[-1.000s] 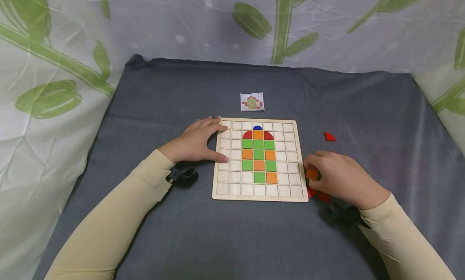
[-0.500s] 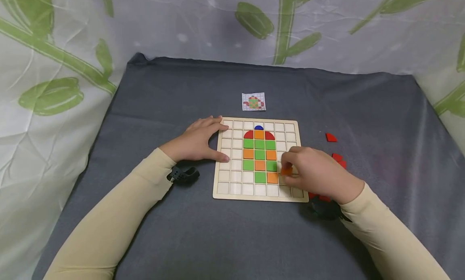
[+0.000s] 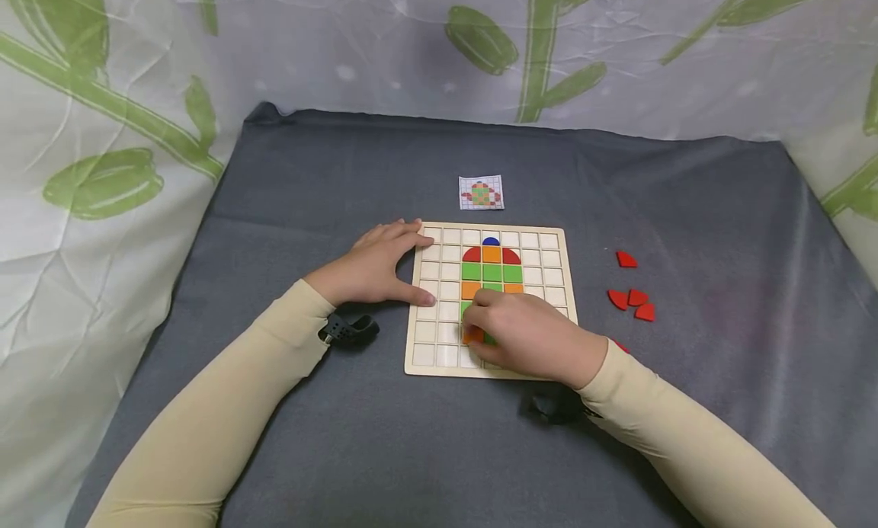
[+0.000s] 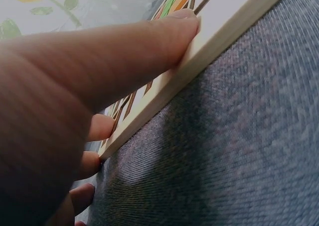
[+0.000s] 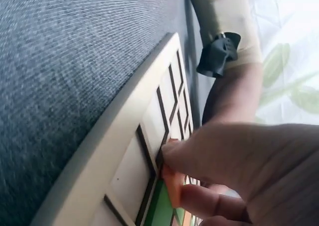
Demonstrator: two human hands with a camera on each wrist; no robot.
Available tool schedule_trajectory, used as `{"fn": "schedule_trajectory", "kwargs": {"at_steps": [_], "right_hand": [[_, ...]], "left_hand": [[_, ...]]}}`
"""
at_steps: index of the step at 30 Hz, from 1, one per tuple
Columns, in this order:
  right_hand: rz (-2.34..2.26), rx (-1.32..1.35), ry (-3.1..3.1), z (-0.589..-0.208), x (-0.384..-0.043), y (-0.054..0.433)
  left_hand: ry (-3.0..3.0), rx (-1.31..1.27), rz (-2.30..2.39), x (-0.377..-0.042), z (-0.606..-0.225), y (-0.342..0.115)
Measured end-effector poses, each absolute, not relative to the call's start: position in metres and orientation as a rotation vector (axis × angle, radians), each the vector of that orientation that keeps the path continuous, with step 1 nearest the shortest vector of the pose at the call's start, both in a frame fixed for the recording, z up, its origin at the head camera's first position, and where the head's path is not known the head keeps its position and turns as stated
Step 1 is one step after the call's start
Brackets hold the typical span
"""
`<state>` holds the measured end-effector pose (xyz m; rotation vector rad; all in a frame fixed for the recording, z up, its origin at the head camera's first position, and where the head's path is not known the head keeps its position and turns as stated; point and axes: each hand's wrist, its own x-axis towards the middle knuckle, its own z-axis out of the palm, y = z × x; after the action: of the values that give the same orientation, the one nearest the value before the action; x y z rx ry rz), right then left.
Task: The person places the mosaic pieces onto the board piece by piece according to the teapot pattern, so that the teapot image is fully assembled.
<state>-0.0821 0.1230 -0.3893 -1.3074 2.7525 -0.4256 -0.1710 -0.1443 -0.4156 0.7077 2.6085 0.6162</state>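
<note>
A light wooden grid board lies on the grey cloth, with green, orange, red and blue tiles set in its middle columns. My left hand rests at the board's left edge, fingers spread and thumb lying over the rim. Over the lower middle of the grid, my right hand pinches an orange square tile between thumb and fingers. In the right wrist view that tile is tilted over the cells beside a green tile. My right hand hides part of the lower rows in the head view.
A small printed card with a coloured grid pattern lies behind the board. Several red quarter-round pieces are scattered to the right, one partly hidden by my right sleeve. A patterned curtain hangs behind the table.
My right hand has carried the orange tile leftward from the pile beside the board to the lower middle of the grid. The left hand has stayed at the board's edge.
</note>
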Motion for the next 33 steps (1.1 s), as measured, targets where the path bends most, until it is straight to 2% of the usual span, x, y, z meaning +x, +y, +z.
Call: {"fn": "schedule_trajectory", "kwargs": {"at_steps": [14,19,27,33], "right_hand": [[-0.583,-1.292,2.656,-0.389,-0.094,0.135],[-0.564,-1.098,2.773,-0.38,-0.115,0.168],[-0.314,-0.609,2.918,-0.381,-0.144,0.235],[-0.317,-0.462,2.831,-0.38,-0.157,0.274]], "left_hand": [[2.602,0.701,0.623,-0.17,-0.413,-0.145],[2.61,0.702,0.618,-0.169,-0.413,-0.143],[2.612,0.692,0.617,-0.17,-0.415,-0.141],[2.603,0.678,0.63,-0.171,-0.418,-0.143]]}}
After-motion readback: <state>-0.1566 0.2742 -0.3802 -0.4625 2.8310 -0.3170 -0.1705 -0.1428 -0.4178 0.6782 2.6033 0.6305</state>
